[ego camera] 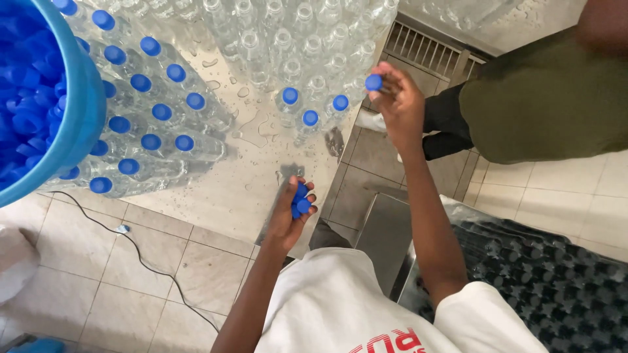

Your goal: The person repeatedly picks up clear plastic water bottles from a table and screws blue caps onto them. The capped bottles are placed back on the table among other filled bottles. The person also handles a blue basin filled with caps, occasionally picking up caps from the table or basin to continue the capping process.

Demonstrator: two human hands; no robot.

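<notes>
Bare wet steel table [261, 163] lies open between two clusters of clear plastic bottles [163, 117], its edge beside the left hand [291, 212]. That hand's fingers curl around several small round blue caps [301, 199]. The right hand [399, 104] pinches one blue cap [373, 82] at the table's corner (above an uncapped bottle). A blue tub [78, 98] is cut off at left.

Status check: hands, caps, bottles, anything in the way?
Left hand clutching spare blue caps. Right hand setting one blue cap on an uncapped bottle. Nothing blocking.
</notes>
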